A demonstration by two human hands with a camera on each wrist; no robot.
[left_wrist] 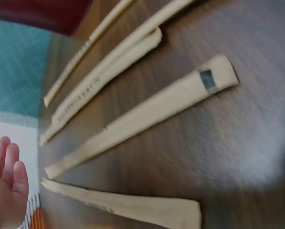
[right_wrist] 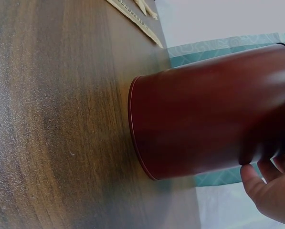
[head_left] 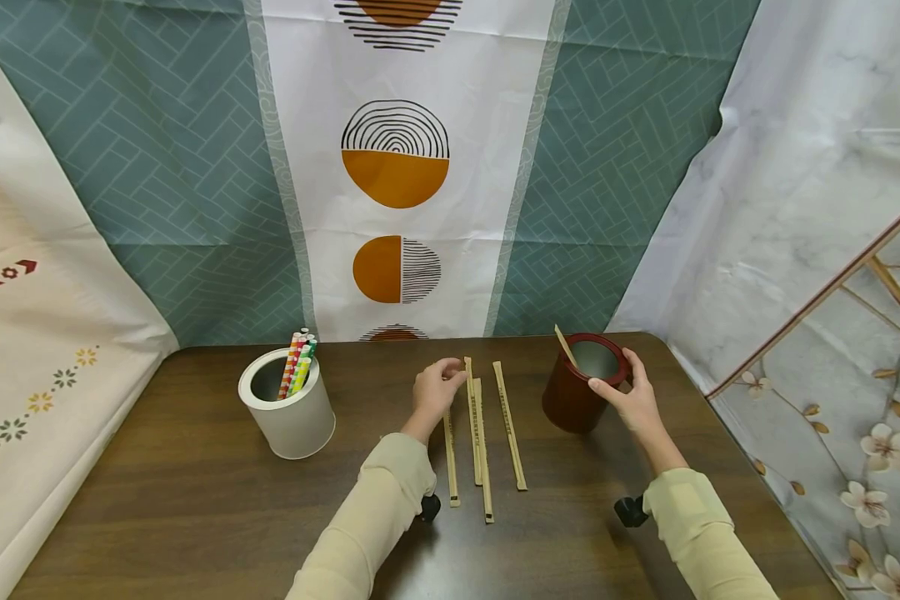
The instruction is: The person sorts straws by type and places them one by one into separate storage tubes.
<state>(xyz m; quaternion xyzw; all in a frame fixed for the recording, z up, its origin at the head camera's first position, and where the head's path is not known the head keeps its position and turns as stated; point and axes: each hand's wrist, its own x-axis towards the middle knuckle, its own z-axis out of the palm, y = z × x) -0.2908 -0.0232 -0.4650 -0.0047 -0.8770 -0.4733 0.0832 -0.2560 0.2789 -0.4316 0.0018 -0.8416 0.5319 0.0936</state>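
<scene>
Several long, narrow beige paper sleeves (head_left: 509, 425) with printed characters lie roughly side by side on the table; what is inside them does not show. My left hand (head_left: 435, 392) hovers at their far left ends, its fingers loosely bent and holding nothing. In the left wrist view, that hand (left_wrist: 7, 186) is apart from the sleeves (left_wrist: 142, 124). To the right, a dark red cylindrical canister (head_left: 573, 404) stands upright with one beige sleeve (head_left: 566, 343) leaning in it. My right hand (head_left: 636, 400) grips the canister's right side near the rim, thumb in front.
A white canister (head_left: 288, 425) holding several colourful patterned sticks (head_left: 297, 367) stands at the left. A patterned cloth (head_left: 397, 283) hangs behind the brown wooden table (head_left: 195, 517). Floral cloths border both sides.
</scene>
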